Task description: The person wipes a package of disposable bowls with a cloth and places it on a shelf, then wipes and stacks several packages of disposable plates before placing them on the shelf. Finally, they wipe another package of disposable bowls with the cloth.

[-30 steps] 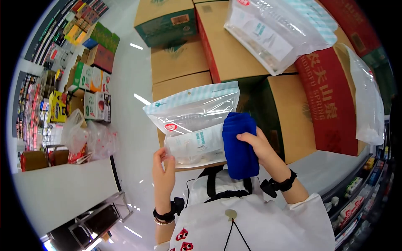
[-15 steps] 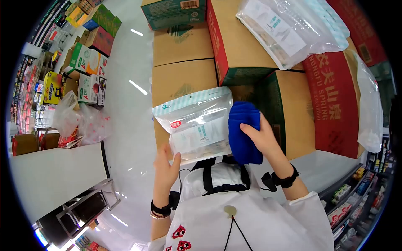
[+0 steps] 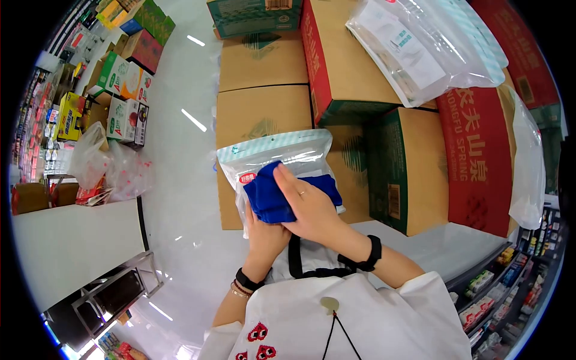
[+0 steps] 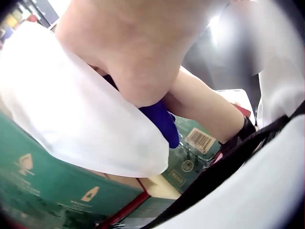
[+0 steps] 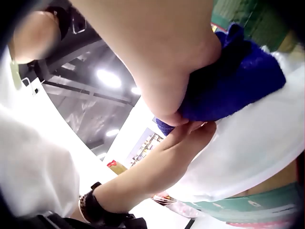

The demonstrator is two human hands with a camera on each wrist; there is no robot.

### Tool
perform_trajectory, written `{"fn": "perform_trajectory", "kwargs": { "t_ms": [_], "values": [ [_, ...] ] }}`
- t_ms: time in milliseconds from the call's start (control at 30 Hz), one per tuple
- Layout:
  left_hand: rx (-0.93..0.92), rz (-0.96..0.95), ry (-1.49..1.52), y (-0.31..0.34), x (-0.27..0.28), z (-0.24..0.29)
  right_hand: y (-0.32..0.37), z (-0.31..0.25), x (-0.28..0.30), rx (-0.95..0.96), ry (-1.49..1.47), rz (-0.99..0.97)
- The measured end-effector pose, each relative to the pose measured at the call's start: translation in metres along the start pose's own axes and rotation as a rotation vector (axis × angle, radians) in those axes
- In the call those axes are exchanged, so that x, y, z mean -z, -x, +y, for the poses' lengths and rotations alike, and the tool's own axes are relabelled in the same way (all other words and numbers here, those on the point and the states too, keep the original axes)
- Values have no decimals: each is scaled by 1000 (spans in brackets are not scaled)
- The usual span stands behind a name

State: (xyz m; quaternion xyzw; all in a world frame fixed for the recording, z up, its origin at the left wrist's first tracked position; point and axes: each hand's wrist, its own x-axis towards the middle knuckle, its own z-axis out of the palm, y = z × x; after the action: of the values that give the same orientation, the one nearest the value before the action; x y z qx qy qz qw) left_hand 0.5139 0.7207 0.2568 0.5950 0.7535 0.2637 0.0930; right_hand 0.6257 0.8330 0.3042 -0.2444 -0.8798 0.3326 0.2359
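Note:
A folded blue towel [image 3: 270, 195] lies across the front of a clear zip bag [image 3: 276, 150] with a pale-blue striped top. My right hand [image 3: 312, 210] grips the towel, thumb along its upper side. My left hand [image 3: 267, 237] holds the bag's lower left part, close under the towel, its fingers partly hidden. In the right wrist view, the towel [image 5: 233, 81] hangs in front of the bag's white face [image 5: 257, 129], and both hands meet at its lower edge. The left wrist view shows the bag's white underside [image 4: 86, 109] beside my left hand [image 4: 143, 62].
Stacked cardboard cartons [image 3: 264, 114] stand under and beyond the bag. A second zip bag [image 3: 426, 54] lies on the cartons at upper right, and a white plastic bag [image 3: 528, 162] hangs over a red carton [image 3: 477, 162]. Shop shelves [image 3: 504, 276] line the right side.
My right hand has carried the towel leftward from beside the bag to across its front, toward my left hand. My left hand has shifted right, under the towel.

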Motion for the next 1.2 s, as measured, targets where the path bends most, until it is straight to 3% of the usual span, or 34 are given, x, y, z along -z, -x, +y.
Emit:
{"fn": "perform_trajectory", "kwargs": {
  "t_ms": [33,133,200,300,367,533,733,867,967,1067,1133,1200],
  "values": [
    [8,18,-29,-1,0,1,6,5,8,-19,89,-127],
    [34,-11,14,-2,2,3,19,11,15,75,311,-217],
    [54,-6,34,-2,3,6,21,17,3,60,278,-226],
    [111,12,92,0,-3,3,10,18,-7,112,315,-168],
    [-27,-103,-220,5,-8,-5,-3,20,-13,92,374,-116],
    [-40,-16,-202,-2,-9,-7,-28,28,-12,60,367,-131],
    [-10,-112,-257,-5,-4,-4,-60,43,-14,-49,456,2],
    [-12,-83,-236,-6,-4,-5,-74,66,-12,-95,437,70],
    [-30,-43,-164,-5,-4,-17,-74,82,-5,-294,385,48],
    [-112,-45,-131,-17,10,-51,-54,82,5,-302,324,24],
    [-336,-97,-193,-31,32,-77,-31,81,6,-303,314,15],
    [-324,-108,-165,-35,48,-86,-1,72,6,-307,120,37]
  ]
}}
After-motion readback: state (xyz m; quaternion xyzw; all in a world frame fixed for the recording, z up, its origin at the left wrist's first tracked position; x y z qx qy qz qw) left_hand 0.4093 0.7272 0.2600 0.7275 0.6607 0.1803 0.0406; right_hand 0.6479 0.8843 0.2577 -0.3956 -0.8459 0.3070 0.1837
